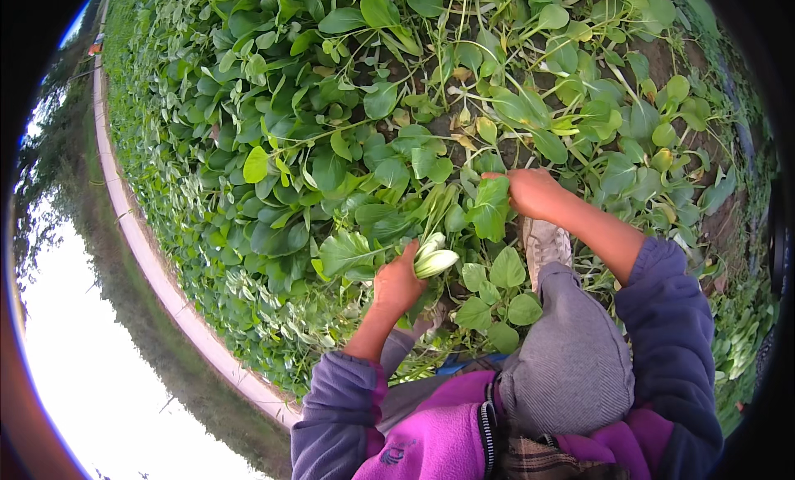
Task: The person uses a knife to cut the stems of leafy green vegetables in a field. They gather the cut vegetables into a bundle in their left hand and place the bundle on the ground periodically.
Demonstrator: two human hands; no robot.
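In my left hand (399, 282) is a head of bok choy (436, 261), its pale stalk base facing right and its green leaves (348, 254) spreading to the left. My right hand (535, 193), a little farther out, has its fingers closed at the edge of a broad green leaf (490, 209). That leaf hangs down between the two hands; whether it is still joined to a plant is hidden. Just below it, a weed with pointed oval leaves (499, 297) grows in front of my bent knee.
Dense leafy greens (273, 200) stand to the left. At the upper right, uprooted or flattened plants and yellowed leaves (486, 129) lie over bare soil (677, 51). My shoe (546, 247) is planted by my right hand. A pale concrete path (155, 275) borders the field.
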